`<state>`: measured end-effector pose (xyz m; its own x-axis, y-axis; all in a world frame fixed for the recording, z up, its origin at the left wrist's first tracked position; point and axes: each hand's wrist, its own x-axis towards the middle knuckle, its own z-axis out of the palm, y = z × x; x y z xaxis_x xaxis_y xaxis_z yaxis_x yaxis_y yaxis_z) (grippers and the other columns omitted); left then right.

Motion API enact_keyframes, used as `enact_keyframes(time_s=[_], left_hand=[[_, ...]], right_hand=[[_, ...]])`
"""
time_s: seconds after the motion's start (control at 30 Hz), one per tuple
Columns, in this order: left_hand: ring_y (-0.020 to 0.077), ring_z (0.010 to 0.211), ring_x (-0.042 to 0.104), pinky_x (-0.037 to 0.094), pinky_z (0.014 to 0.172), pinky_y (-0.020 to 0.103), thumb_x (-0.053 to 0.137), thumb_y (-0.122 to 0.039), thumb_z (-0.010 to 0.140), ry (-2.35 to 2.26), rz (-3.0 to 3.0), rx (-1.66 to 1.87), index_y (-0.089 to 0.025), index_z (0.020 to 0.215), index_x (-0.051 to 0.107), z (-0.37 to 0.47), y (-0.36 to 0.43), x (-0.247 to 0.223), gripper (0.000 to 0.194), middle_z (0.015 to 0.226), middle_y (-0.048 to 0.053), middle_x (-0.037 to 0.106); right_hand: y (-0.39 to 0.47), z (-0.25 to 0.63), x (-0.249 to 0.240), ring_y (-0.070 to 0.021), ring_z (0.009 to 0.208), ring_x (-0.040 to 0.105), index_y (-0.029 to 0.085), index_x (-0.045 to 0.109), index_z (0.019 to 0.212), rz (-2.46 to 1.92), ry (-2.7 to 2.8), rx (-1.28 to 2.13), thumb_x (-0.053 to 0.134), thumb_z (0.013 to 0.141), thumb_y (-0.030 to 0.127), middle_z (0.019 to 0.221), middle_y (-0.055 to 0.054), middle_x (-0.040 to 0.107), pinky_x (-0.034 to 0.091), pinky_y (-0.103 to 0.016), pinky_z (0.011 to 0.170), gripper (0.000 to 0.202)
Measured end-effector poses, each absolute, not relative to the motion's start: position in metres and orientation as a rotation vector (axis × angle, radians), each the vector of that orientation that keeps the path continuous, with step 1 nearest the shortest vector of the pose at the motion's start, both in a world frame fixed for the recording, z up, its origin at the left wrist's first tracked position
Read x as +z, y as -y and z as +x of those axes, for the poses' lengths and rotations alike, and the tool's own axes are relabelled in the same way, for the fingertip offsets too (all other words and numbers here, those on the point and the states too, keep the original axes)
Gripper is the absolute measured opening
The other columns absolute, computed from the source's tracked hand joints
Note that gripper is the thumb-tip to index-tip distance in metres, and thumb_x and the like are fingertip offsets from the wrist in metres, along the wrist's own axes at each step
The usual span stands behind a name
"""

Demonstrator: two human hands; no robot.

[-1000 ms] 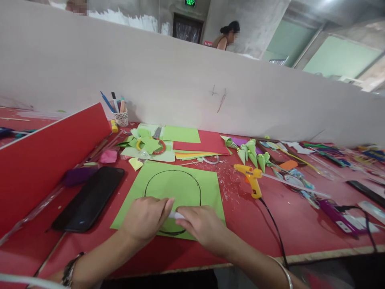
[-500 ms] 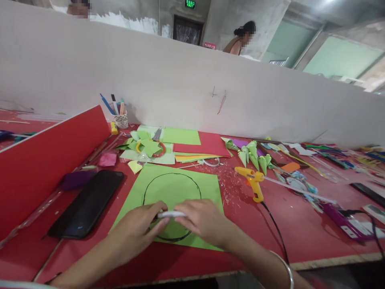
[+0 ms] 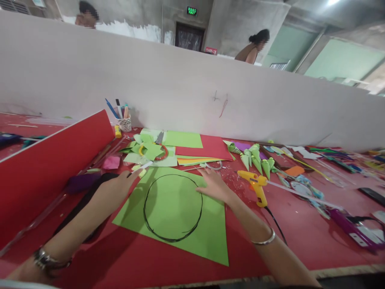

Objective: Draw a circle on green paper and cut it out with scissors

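A light green sheet of paper (image 3: 210,224) lies on the red table, with a rough black circle (image 3: 144,208) drawn on it. Past the sheet's upper left corner, my left hand (image 3: 118,186) is closed on a slim white marker (image 3: 146,165), its tip pointing toward the paper scraps. My right hand (image 3: 214,185) is open over the upper right of the sheet, fingers spread and nothing held. Scissors (image 3: 160,137) with yellow and red handles lie partly under green paper pieces (image 3: 152,151) beyond the left hand. A black phone (image 3: 76,204) is partly hidden under my left forearm.
To the right lie a yellow glue gun (image 3: 255,184) with a cord, green paper cones (image 3: 255,158) and a purple power strip (image 3: 356,230). A red board (image 3: 60,160) stands at left near a pen cup (image 3: 124,122). Behind rises a white partition (image 3: 168,88); two people are beyond it.
My hands were together over the circle, both on the white marker. They have parted: the left carried the marker up and left, the right let go and moved forward.
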<state>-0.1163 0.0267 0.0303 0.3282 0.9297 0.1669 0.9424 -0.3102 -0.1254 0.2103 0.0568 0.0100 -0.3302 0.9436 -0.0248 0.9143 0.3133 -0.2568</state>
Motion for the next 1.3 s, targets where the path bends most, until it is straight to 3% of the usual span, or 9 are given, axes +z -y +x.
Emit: enact_keyframes(time_s=[0.2, 0.37, 0.5, 0.63, 0.8, 1.0, 1.1, 1.2, 1.3], left_hand=[[0.0247, 0.075, 0.06, 0.041, 0.058, 0.031, 0.032, -0.004, 0.083, 1.626, -2.242, 0.16, -0.014, 0.122, 0.047, -0.102, -0.036, 0.033, 0.044, 0.08, 0.011, 0.063], [0.0257, 0.085, 0.057, 0.041, 0.068, 0.033, 0.033, -0.012, 0.086, 1.628, -2.23, 0.047, -0.011, 0.118, 0.049, -0.099, -0.038, 0.033, 0.037, 0.089, 0.013, 0.062], [0.0284, 0.091, 0.056, 0.042, 0.074, 0.037, 0.033, -0.021, 0.087, 1.682, -2.309, -0.117, -0.009, 0.119, 0.048, -0.098, -0.039, 0.029, 0.038, 0.097, 0.016, 0.061], [0.029, 0.114, 0.043, 0.034, 0.093, 0.041, 0.033, -0.039, 0.087, 1.778, -2.502, -0.623, -0.011, 0.125, 0.04, -0.09, -0.038, 0.037, 0.048, 0.123, 0.016, 0.049], [0.0189, 0.103, 0.054, 0.042, 0.088, 0.033, 0.009, -0.043, 0.09, 1.981, -3.233, -1.159, -0.016, 0.118, 0.048, -0.084, -0.036, 0.056, 0.055, 0.114, 0.009, 0.059], [0.0221, 0.104, 0.052, 0.04, 0.086, 0.031, 0.047, -0.048, 0.076, 2.005, -3.405, -0.535, -0.018, 0.12, 0.047, -0.082, -0.034, 0.039, 0.053, 0.123, 0.01, 0.053], [0.0203, 0.08, 0.056, 0.041, 0.068, 0.027, 0.053, -0.047, 0.07, 1.983, -3.258, -0.324, -0.016, 0.097, 0.058, -0.078, -0.036, 0.02, 0.041, 0.093, 0.006, 0.063], [0.0138, 0.059, 0.046, 0.03, 0.052, 0.023, 0.053, -0.042, 0.068, 1.929, -3.169, -0.2, -0.016, 0.069, 0.056, -0.076, -0.038, 0.009, 0.027, 0.063, -0.001, 0.054], [0.0114, 0.055, 0.04, 0.024, 0.049, 0.022, 0.048, -0.04, 0.072, 1.941, -3.176, -0.219, -0.016, 0.066, 0.055, -0.075, -0.039, 0.006, 0.025, 0.059, -0.003, 0.048]], right_hand=[[-0.063, 0.218, 0.024, -0.0226, 0.099, 0.054, 0.02, 0.062, 0.093, -1.683, 2.442, 0.366, 0.049, 0.082, 0.025, 0.102, -0.007, 0.063, 0.03, -0.045, 0.091, 0.018], [-0.053, 0.226, 0.055, -0.0206, 0.088, 0.059, 0.021, 0.063, 0.084, -1.675, 2.397, 0.19, 0.042, 0.085, 0.019, 0.093, -0.004, 0.067, 0.016, -0.051, 0.096, 0.021], [-0.046, 0.234, 0.085, -0.0202, 0.087, 0.06, 0.023, 0.064, 0.084, -1.643, 2.379, -0.055, 0.041, 0.085, 0.014, 0.09, -0.002, 0.068, 0.022, -0.045, 0.094, 0.025], [-0.047, 0.228, 0.103, -0.0201, 0.09, 0.059, 0.023, 0.064, 0.084, -1.543, 2.351, -0.104, 0.042, 0.086, 0.016, 0.09, -0.002, 0.068, 0.022, -0.045, 0.095, 0.023], [-0.053, 0.202, 0.099, -0.0186, 0.09, 0.059, 0.023, 0.064, 0.083, -1.423, 2.45, 0.053, 0.043, 0.087, 0.021, 0.092, -0.001, 0.068, 0.015, -0.049, 0.097, 0.022], [-0.07, 0.175, 0.078, -0.0173, 0.087, 0.06, 0.02, 0.064, 0.081, -1.324, 2.616, 0.308, 0.043, 0.086, 0.017, 0.089, -0.003, 0.068, 0.014, -0.053, 0.096, 0.022], [-0.087, 0.166, 0.071, -0.0193, 0.09, 0.059, 0.018, 0.065, 0.084, -1.289, 2.652, 0.582, 0.05, 0.082, 0.017, 0.093, -0.005, 0.068, 0.027, -0.047, 0.092, 0.016], [-0.111, 0.153, 0.069, -0.0162, 0.084, 0.061, 0.018, 0.066, 0.088, -1.271, 2.669, 0.741, 0.059, 0.075, 0.017, 0.09, -0.004, 0.068, 0.041, -0.031, 0.08, 0.015], [-0.135, 0.13, 0.064, -0.0112, 0.078, 0.062, 0.02, 0.061, 0.104, -1.358, 2.587, 0.767, 0.048, 0.084, 0.019, 0.096, -0.002, 0.067, 0.045, -0.021, 0.069, 0.024]])
